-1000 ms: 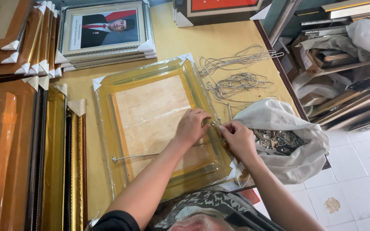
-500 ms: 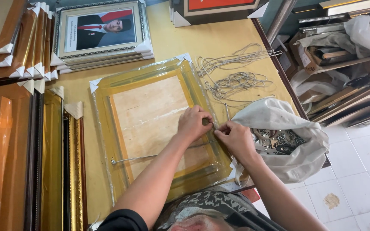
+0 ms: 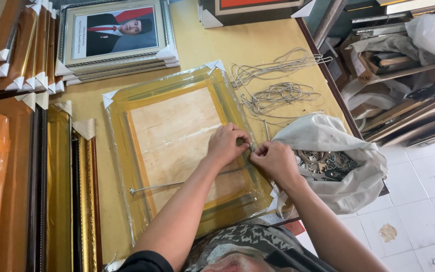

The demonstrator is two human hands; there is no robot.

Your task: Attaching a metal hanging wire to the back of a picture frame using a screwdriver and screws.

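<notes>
Bare arms, dark short sleeve, patterned top

Both forearms are bare to the left hand and the right hand, with no watch, ring or glove showing. A black short sleeve covers the left upper arm, and a grey-and-black patterned garment lies across the chest at the lower edge of view.

A clear plastic wrap covers the gold frame in the middle of the table. A white cloth bag sits at the right edge, open, with small metal bits inside.
</notes>
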